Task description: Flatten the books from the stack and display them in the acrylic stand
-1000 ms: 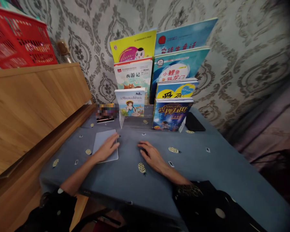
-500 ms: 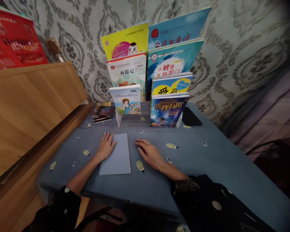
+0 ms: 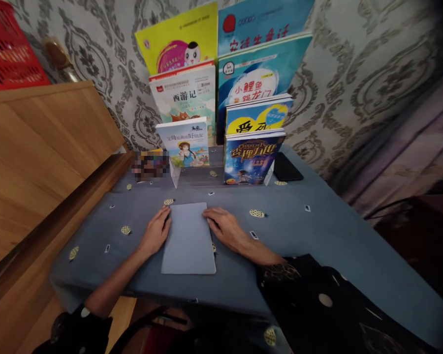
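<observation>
A thin book with a plain pale grey-blue cover [image 3: 189,241] lies closed and flat on the patterned tablecloth. My left hand [image 3: 155,231] rests at its upper left edge, fingers stretched forward and thumb against the border. On the other side, my right hand [image 3: 227,230] reaches in from the right, its fingertips touching the upper right edge with the thumb apart below. Neither hand is wrapped round the book. Whether any fingertips are tucked under it, I cannot tell.
Behind the book, a clear stand [image 3: 177,178] holds upright books, including a dark blue one [image 3: 251,160] in front. A black flat object [image 3: 288,168] lies to the right, a blurred item [image 3: 150,165] to the left. A wooden cabinet [image 3: 47,162] with a red basket [image 3: 13,54] borders the left.
The grey-blue book has slid right, closer to my right hand. My left hand has come off its cover to the left edge; my right fingertips now meet the right edge. The view has shifted slightly.
</observation>
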### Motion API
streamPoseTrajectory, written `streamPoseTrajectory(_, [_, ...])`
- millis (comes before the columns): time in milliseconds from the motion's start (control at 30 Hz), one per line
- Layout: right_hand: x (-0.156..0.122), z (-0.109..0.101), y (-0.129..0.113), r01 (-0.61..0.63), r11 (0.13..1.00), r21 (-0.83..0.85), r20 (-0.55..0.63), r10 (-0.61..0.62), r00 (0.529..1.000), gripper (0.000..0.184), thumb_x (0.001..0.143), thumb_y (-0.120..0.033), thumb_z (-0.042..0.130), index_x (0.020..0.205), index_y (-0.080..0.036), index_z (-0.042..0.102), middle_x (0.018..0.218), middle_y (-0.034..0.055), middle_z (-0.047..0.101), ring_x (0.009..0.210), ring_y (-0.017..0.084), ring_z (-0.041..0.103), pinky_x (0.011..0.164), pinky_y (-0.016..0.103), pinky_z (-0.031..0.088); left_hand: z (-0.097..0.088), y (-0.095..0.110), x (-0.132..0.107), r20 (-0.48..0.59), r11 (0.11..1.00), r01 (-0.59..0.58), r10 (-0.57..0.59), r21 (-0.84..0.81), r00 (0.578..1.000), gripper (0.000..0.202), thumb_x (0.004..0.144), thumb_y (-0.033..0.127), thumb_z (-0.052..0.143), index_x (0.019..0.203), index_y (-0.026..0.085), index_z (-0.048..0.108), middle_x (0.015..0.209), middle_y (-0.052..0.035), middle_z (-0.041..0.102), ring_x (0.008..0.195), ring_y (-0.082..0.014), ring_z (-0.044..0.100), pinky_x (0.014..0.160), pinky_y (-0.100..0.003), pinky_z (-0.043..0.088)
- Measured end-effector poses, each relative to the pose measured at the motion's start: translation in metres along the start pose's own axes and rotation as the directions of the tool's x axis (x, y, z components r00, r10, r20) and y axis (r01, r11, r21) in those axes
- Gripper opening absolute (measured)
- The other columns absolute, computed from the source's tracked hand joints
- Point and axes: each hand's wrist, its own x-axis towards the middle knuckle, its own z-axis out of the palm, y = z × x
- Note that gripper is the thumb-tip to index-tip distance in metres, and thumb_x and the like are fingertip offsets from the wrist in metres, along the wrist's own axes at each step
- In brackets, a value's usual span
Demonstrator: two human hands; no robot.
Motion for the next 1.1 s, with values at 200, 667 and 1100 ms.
streamPoseTrajectory(200, [0.000,0.002,0.000,0.013,1.000,-0.020,-0.008,-0.013,1.000,0.026,0.089,-0.009,0.047,0.103,-0.017,0.067,0.107,0.0113,0.071,0.099,0.024,0.065,0.089,0.039,0.053,0.008,0.009,0.013,0.028,0.996,-0.057,0.055,0.064,0.998,0.042,0.098,0.032,0.038,0.131,0.013,0.056,0.140,-0.0155,0.056,0.132,-0.0269,0.051,0.112,-0.049,0.040])
streamPoseTrajectory(667, [0.000,-0.007,-0.007,-0.074,0.992,0.100,-0.035,0.078,0.996,0.037,0.094,-0.013,0.039,0.124,-0.021,0.059,0.112,0.0090,0.069,0.105,0.022,0.065,0.093,0.039,0.051,0.030,0.051,0.047,0.183,0.950,-0.311,0.303,0.020,0.935,0.041,0.100,0.026,0.038,0.139,0.019,0.049,0.143,-0.0111,0.053,0.138,-0.0234,0.044,0.114,-0.047,0.037])
streamPoseTrajectory(1100, [0.003,-0.015,-0.004,-0.199,0.949,0.244,-0.064,0.220,0.973,0.038,0.099,-0.024,0.032,0.134,-0.019,0.047,0.119,0.0113,0.069,0.109,0.022,0.065,0.096,0.040,0.050,0.038,0.059,0.058,0.203,0.928,-0.370,0.370,-0.036,0.907,0.040,0.099,0.022,0.038,0.138,0.017,0.050,0.143,-0.0118,0.054,0.139,-0.0234,0.042,0.113,-0.048,0.036])
